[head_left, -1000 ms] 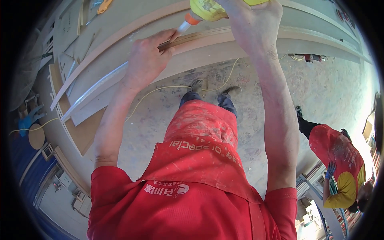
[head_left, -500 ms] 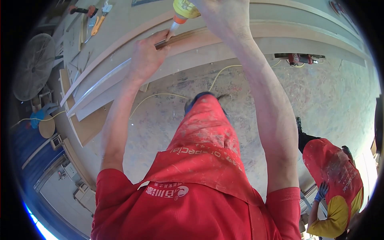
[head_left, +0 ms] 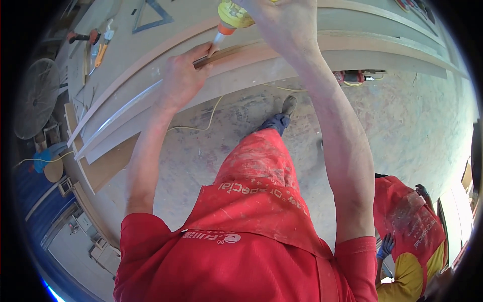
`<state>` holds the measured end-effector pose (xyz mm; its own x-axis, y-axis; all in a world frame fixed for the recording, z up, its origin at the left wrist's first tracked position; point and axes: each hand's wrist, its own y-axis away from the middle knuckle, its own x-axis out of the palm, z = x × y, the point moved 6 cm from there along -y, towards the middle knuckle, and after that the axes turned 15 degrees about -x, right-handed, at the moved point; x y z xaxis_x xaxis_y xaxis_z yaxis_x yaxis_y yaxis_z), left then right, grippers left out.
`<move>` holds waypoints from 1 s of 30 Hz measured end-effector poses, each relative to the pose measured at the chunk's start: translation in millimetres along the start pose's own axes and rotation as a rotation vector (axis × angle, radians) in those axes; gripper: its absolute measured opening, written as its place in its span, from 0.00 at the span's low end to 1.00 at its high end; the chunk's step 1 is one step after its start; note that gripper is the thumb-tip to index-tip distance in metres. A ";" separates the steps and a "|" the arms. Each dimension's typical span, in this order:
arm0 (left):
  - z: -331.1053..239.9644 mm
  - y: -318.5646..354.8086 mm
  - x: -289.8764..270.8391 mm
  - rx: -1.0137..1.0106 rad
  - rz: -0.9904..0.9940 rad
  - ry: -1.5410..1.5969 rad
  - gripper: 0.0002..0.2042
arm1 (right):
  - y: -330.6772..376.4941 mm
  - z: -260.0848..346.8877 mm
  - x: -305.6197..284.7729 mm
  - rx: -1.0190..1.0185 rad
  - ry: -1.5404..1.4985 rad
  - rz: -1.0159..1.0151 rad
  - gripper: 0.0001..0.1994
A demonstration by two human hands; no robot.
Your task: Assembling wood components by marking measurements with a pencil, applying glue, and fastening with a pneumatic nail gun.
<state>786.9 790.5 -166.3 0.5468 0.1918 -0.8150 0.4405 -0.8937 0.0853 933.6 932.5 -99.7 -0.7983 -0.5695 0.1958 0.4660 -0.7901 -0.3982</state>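
My right hand (head_left: 289, 22) is closed round a yellow squeeze bottle (head_left: 232, 14) at the top edge, with the bottle's upper part out of view. Its orange collar and pale nozzle (head_left: 218, 41) point down at a long wooden strip (head_left: 241, 50). My left hand (head_left: 185, 74) is closed on this strip, its fingertips right beside the nozzle tip. Between thumb and forefinger the strip's edge looks dark. A shiny, wet-looking line (head_left: 126, 108) runs along the edge to the left of that hand.
More long boards (head_left: 146, 63) lie alongside. On the work surface are a blue triangle square (head_left: 151, 17), an orange-handled tool (head_left: 100, 54) and a red-black power tool (head_left: 83, 36). Another red tool (head_left: 352, 76) lies beyond my right forearm. A co-worker (head_left: 410, 221) is at right; a fan (head_left: 37, 98) at left.
Both hands and the bottle have moved rightward along the strip. My foot has stepped out and now shows ahead of the apron. The triangle square has come further into view.
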 end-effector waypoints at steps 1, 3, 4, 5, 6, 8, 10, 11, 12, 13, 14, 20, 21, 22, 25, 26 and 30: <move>-11.8 -7.3 8.9 -0.019 0.015 0.026 0.20 | -6.1 -1.0 -15.5 0.007 -0.025 -0.002 0.07; -34.1 -25.0 28.3 -0.055 0.048 0.077 0.19 | -19.3 -3.3 -47.2 0.019 -0.045 0.001 0.07; -44.4 -35.5 38.7 -0.060 0.049 0.085 0.19 | -26.8 -2.6 -65.2 0.000 -0.021 -0.015 0.06; -54.2 -44.6 47.5 -0.054 0.043 0.124 0.19 | -33.3 -2.3 -81.9 -0.018 0.000 -0.031 0.06; -64.1 -53.6 56.3 -0.048 0.037 0.164 0.19 | -39.0 -2.5 -98.7 -0.036 0.021 -0.047 0.06; -86.6 -71.9 73.8 -0.047 0.034 0.206 0.19 | -48.8 -4.3 -131.6 -0.059 0.053 -0.067 0.06; -113.0 -90.3 91.3 -0.091 0.099 0.181 0.19 | -59.7 0.0 -165.4 -0.119 0.111 -0.116 0.07; -125.6 -98.5 99.4 -0.112 0.132 0.168 0.20 | -65.4 1.6 -180.1 -0.113 0.112 -0.116 0.07; -137.2 -105.6 107.7 -0.116 0.135 0.168 0.20 | -70.7 1.9 -195.3 -0.082 0.096 -0.114 0.07; -150.6 -111.6 115.6 -0.078 0.107 0.171 0.19 | -76.3 2.1 -210.9 -0.050 0.079 -0.112 0.07; -164.7 -117.5 123.9 -0.040 0.078 0.173 0.18 | -82.6 2.0 -226.7 -0.019 0.063 -0.109 0.07; -288.8 -170.6 179.9 -0.088 0.128 0.175 0.18 | -131.6 21.4 -360.5 0.026 0.090 -0.101 0.08; -313.0 -180.5 192.8 -0.083 0.120 0.173 0.18 | -140.7 25.9 -387.6 0.027 0.105 -0.105 0.08; -337.4 -190.4 206.1 -0.078 0.114 0.170 0.18 | -149.4 30.3 -415.3 0.029 0.120 -0.109 0.08; -404.8 -218.8 246.0 -0.082 0.107 0.169 0.18 | -171.3 43.8 -496.1 0.031 0.124 -0.114 0.09; -424.6 -226.5 258.9 -0.089 0.110 0.177 0.18 | -177.3 48.0 -521.3 0.032 0.129 -0.117 0.09; -487.0 -243.6 298.7 -0.095 0.094 0.159 0.18 | -192.7 63.9 -594.2 -0.014 0.119 -0.101 0.09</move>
<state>1189.6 1263.0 -151.4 0.6906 0.1781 -0.7009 0.4437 -0.8697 0.2162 1342.5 1408.7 -82.0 -0.8806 -0.4562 0.1283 0.3768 -0.8382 -0.3942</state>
